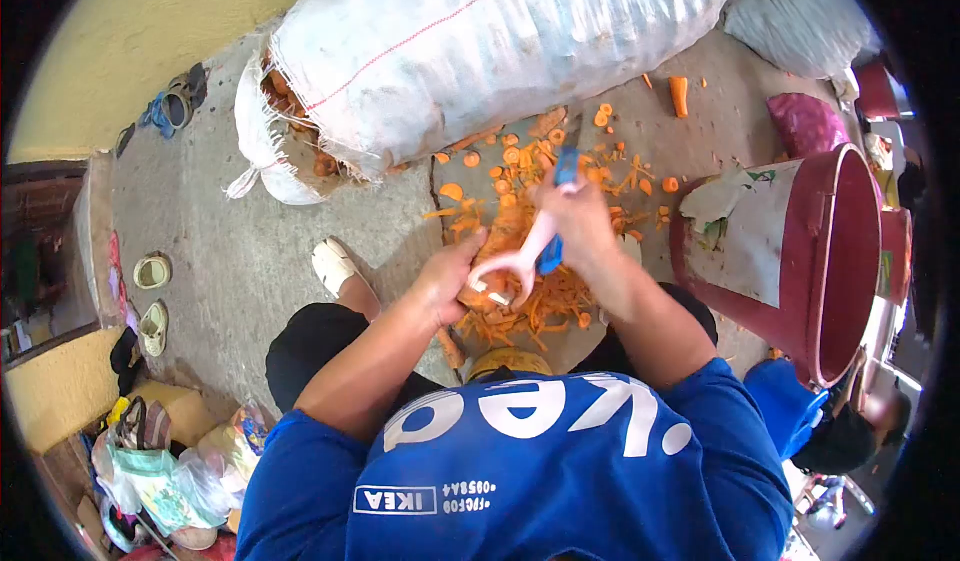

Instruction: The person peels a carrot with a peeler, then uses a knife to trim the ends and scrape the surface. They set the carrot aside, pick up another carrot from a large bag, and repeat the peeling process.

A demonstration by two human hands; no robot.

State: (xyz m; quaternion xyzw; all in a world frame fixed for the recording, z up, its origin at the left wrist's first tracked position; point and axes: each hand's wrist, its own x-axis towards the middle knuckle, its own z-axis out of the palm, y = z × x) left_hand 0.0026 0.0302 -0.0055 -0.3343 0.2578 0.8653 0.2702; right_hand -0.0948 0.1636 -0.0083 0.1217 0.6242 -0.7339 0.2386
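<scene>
My left hand (452, 273) is closed around a large orange carrot (508, 233), partly blurred by motion. In my right hand (575, 219) is a pale Y-shaped peeler (541, 239), its forked head lying over the near end of the carrot. Blue pieces (550, 255) show beside the peeler and above the fingers; what they belong to I cannot make out. Under and around both hands, carrot peelings (548, 306) and cut carrot slices (515, 155) cover the concrete floor.
A big white woven sack (480, 51) lies beyond my hands, carrots (325, 164) showing at its left mouth. To the right, a dark red bin (790, 251) rests tilted. A carrot piece (679, 97) lies near the sack. Pale clogs (152, 271) and bags (165, 476) are at left.
</scene>
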